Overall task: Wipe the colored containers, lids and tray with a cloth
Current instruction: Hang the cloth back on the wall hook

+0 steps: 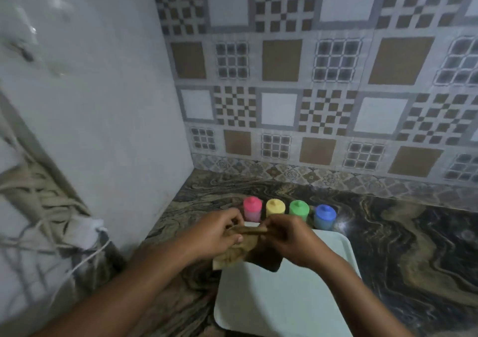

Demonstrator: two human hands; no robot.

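Note:
Four small lidded containers stand in a row on the counter: pink (pixel 251 208), yellow (pixel 275 207), green (pixel 299 208) and blue (pixel 325 216). A pale green tray (pixel 297 292) lies in front of them with nothing standing on it. Both hands hold a brownish cloth (pixel 241 246) above the tray's far left corner. My left hand (pixel 219 233) grips its left part. My right hand (pixel 292 238) pinches its upper edge. The cloth's lower part hangs down and casts a dark shadow on the tray.
The dark marbled counter (pixel 403 246) runs to the right. A patterned tile wall (pixel 310 91) rises behind the containers. A plain pale wall (pixel 103 104) closes the left side, with a woven fabric (pixel 38 220) at the far left.

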